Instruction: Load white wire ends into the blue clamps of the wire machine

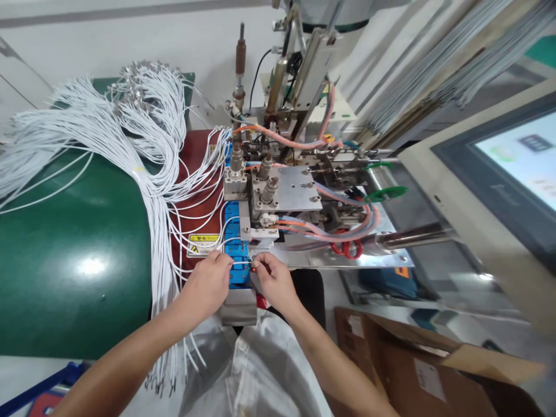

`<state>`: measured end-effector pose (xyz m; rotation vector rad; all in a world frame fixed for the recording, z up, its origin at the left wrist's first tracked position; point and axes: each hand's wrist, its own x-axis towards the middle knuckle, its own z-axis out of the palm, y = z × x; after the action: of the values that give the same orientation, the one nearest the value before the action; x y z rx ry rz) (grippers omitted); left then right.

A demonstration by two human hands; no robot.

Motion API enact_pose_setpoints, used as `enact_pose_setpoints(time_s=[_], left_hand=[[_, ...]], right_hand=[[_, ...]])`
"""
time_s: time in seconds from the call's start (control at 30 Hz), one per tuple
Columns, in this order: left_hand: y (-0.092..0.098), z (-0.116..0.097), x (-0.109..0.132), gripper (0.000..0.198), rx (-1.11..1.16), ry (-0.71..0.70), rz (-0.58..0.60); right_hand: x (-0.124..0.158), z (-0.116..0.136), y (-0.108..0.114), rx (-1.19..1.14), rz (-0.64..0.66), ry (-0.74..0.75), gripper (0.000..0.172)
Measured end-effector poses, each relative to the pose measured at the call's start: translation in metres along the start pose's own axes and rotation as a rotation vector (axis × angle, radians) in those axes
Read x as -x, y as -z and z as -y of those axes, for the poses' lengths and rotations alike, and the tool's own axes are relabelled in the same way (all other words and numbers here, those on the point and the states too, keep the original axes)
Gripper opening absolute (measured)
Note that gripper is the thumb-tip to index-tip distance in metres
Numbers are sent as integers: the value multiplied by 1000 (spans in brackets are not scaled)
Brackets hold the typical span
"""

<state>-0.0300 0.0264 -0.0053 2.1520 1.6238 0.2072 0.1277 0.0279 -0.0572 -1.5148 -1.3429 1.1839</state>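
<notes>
A white cable (240,263) runs between my two hands across a row of blue fixture blocks (238,278). My left hand (211,282) is closed in a pinch on this cable at the left side of the blocks. On the right side, the thumb and fingers of my right hand (277,285) pinch the cable's end, whose tip is mostly hidden by them. Other white cables lie over the blocks farther back. To the left hangs a thick bundle of white cables (158,231), spread over a dark red surface (193,202) with a yellow warning label (204,238).
The machine's metal plate (293,188), with orange and clear air hoses (321,231), stands beyond my hands. Red-handled scissors (347,248) lie on the base at right. A green table (87,249) is at left, a monitor (512,156) at right, cardboard boxes (403,359) below.
</notes>
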Motion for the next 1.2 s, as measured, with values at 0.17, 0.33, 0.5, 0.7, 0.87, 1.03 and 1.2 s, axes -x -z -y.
enact_pose_setpoints(time_s=[0.17,0.33,0.5,0.7,0.87,1.03,1.2], left_hand=[[0,1,0,23,15,3,-3],[-1,3,1,22,55,4,0],[-2,3,1,22,29,4,22],[0,-1,1,22,-41,16,51],[-2,2,1,22,-35,-5,51],[-5,1,3,24,-128,-12,56],[-4,-7,7,28,-292,-61,95]], right_hand=[[2,0,-1,3,7,-26,14],[5,7,3,89,-21,23,15],[5,6,3,87,22,-28,14],[1,-1,5,108,50,-9,13],[-4,0,10,275,111,205,24],[-6,-8,-6,313,-12,202,34],[-4,-16,-16,211,-81,170,36]])
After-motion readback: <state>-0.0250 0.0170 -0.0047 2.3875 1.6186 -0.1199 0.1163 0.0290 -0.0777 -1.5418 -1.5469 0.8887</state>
